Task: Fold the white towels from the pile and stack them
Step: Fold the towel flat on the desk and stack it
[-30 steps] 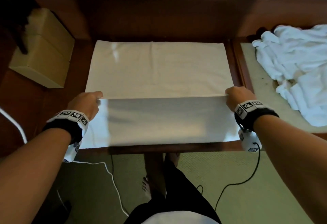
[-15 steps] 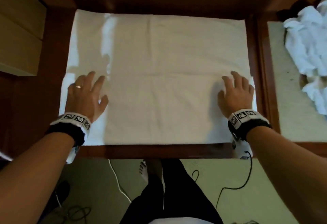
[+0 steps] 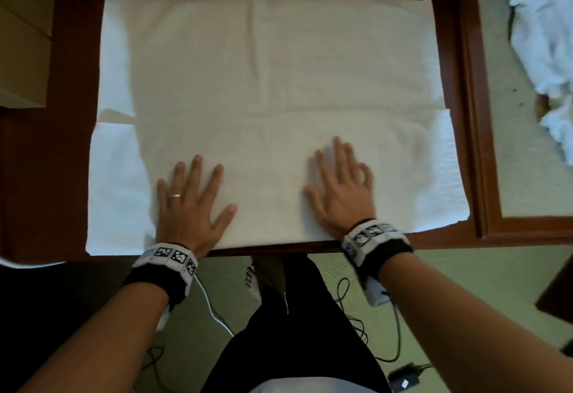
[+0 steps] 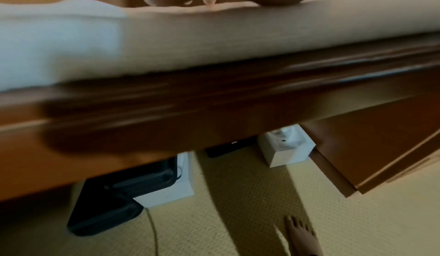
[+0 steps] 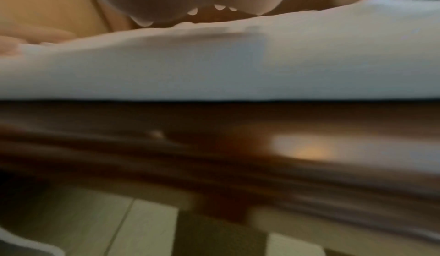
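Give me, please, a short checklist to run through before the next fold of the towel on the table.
1. Both hands flat on the towel: ok; the left hand and the right hand lie with straight fingers on its near half.
2. Near half lies smooth: ok; only faint creases show.
3. Side edges line up: not ok; the near layer juts out past the far part on both sides.
4. Towel fully on the table: ok; its near edge lies along the table's front edge.
5. Pile of unfolded towels clear of the work: ok; it lies apart, at the right.
6. A stack of folded towels ready: cannot tell; none is in view.
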`<state>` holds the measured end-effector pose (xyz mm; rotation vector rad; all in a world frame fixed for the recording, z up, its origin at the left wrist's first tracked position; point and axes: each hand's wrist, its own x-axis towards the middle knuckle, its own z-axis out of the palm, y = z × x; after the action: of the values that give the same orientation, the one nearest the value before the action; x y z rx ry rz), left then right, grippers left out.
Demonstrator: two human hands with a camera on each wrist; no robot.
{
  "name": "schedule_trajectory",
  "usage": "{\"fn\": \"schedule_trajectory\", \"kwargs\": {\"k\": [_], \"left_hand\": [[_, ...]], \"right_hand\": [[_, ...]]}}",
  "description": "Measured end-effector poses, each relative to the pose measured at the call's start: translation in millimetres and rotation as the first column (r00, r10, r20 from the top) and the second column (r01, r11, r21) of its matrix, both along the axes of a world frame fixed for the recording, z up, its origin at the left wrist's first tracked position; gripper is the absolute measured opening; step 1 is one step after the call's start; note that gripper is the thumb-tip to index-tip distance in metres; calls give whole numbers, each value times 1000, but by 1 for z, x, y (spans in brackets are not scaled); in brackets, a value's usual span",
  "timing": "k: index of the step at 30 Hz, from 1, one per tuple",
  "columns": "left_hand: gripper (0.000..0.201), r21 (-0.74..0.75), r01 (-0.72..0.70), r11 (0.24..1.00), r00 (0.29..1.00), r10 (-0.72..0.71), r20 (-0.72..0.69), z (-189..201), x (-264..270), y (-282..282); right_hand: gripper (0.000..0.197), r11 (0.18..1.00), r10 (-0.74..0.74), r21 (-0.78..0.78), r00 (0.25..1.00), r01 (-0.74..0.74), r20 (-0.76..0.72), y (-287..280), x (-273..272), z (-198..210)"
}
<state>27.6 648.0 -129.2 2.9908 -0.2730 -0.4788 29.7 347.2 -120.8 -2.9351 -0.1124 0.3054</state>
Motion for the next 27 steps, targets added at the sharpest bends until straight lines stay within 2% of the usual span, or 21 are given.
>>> {"fn": "schedule_trajectory", "kwargs": {"k": [3, 6, 8, 10, 13, 15, 17, 18, 21, 23, 25, 27], "left_hand": [[78, 33, 0, 999, 1000, 0, -6, -8, -3, -6], [80, 42, -19, 999, 1000, 19, -3, -9, -4, -3], [81, 38, -30, 999, 1000, 30, -1, -9, -3, -4], [81, 36, -36, 999, 999, 37, -7, -7, -3, -6], [81, 29, -33, 999, 999, 33, -10, -3, 0, -7], [80, 31, -42, 999, 999, 42, -1, 1, 5, -10], [81, 38, -39, 999, 999, 38, 10, 5, 11, -15], [81, 43, -14, 999, 1000, 13, 10, 6, 13, -17], [79, 77, 222, 972, 975, -220, -34, 7, 19, -26], [76, 92, 344, 934, 938, -338, -78, 5, 24, -23], [73, 123, 296, 947, 954, -286, -94, 7, 33, -5], [73, 179, 142, 974, 984, -119, -135, 10, 43, 27]], "right_hand": [[68, 979, 202, 0, 978, -202, -52, 48, -11, -6], [69, 975, 211, -52, 972, -217, -102, 22, -8, -13], [70, 990, 99, -91, 989, -109, -107, -23, -2, -15], [70, 988, -99, -127, 987, 83, -128, -78, 5, -12], [70, 922, -374, -169, 915, 348, -152, -138, 14, 1], [69, 893, -437, -183, 888, 410, -141, -143, 18, 6], [70, 911, -402, -147, 910, 385, -103, -123, 22, 9], [70, 937, -336, -125, 939, 325, -77, -107, 22, 10], [68, 997, -46, -72, 995, 40, -87, -52, 17, 9], [68, 997, 28, -64, 989, -38, -145, -31, 14, 7], [68, 998, 10, -63, 982, -22, -186, -29, 14, 7], [68, 997, 18, -67, 979, -32, -203, -33, 14, 10]]}}
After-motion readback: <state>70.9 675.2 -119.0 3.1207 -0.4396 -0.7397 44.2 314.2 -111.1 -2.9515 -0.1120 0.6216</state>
